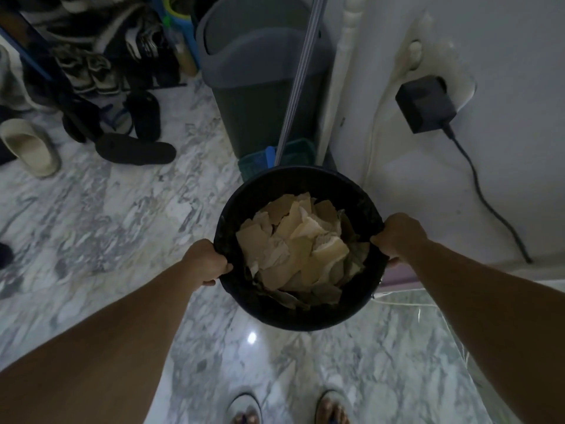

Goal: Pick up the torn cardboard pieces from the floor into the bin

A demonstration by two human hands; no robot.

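A round black bin (305, 182) is in front of me above the marble floor, seen from above. It is filled with several torn tan and pale cardboard pieces (293, 246). My left hand (204, 261) grips the bin's left rim, fingers curled over the edge. My right hand (397, 234) grips the right rim the same way. No cardboard pieces show on the floor in view.
A tall grey bin (263, 75) with a metal pole (302, 75) leaning on it stands just beyond. A shoe rack and loose slippers (134, 151) lie at far left. A black adapter (425, 102) and cable hang on the white wall at right. My feet (290, 411) are below.
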